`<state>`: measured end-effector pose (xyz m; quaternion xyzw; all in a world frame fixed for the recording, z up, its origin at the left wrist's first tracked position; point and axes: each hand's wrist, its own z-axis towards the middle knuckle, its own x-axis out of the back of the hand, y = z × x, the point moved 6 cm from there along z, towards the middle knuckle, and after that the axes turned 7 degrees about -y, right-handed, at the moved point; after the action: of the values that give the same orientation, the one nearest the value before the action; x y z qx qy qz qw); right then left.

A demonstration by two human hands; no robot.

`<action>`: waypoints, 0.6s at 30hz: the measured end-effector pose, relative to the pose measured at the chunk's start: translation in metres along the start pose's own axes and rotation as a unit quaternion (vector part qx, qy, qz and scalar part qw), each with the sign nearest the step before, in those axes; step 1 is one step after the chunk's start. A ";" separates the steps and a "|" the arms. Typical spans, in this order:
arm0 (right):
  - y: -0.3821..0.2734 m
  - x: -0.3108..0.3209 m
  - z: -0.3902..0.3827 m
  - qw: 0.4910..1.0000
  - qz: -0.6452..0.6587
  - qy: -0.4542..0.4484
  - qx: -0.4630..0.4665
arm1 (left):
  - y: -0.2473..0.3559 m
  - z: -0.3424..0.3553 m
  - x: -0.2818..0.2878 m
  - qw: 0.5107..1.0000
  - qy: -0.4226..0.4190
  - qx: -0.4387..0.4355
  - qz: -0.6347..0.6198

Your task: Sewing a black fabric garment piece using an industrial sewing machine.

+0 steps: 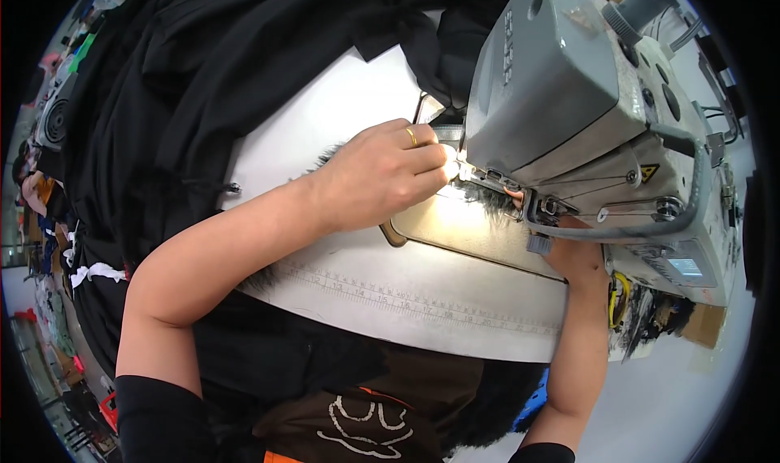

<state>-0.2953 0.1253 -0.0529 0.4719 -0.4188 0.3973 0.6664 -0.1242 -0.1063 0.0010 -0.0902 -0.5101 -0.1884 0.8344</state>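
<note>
A grey sewing machine [544, 81] stands at the right, its lamp lighting the metal plate below. My left hand [390, 175], with a ring on one finger, reaches in from the left. Its fingers are closed and pressed together beside the needle area; what they pinch is hidden in the glare. Black fur [487, 196] lies under the machine head just right of those fingertips, and more fur peeks out behind the left wrist. My right hand [577, 252] is mostly hidden under the machine head. Only a fingertip shows at the fur's right end.
Black fabric [187, 81] is heaped across the far and left sides of the white table [325, 97]. A printed ruler scale [406, 302] runs along the near edge. A small lit screen [685, 266] and yellow-handled snips [620, 299] are at the right.
</note>
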 end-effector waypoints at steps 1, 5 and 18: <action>-0.003 0.005 0.005 1.000 0.000 0.003 0.000 | 0.000 -0.001 -0.003 1.000 -0.007 -0.006 0.003; 0.001 0.012 0.016 0.985 0.159 -0.015 -0.068 | 0.002 -0.001 -0.005 1.000 -0.020 -0.012 0.009; 0.006 -0.010 -0.008 0.999 -0.037 0.004 -0.025 | -0.002 0.003 -0.003 0.997 -0.068 0.023 0.018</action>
<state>-0.3028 0.1329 -0.0622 0.4685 -0.4086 0.3638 0.6937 -0.1284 -0.1071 -0.0002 -0.0929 -0.5684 -0.1551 0.8026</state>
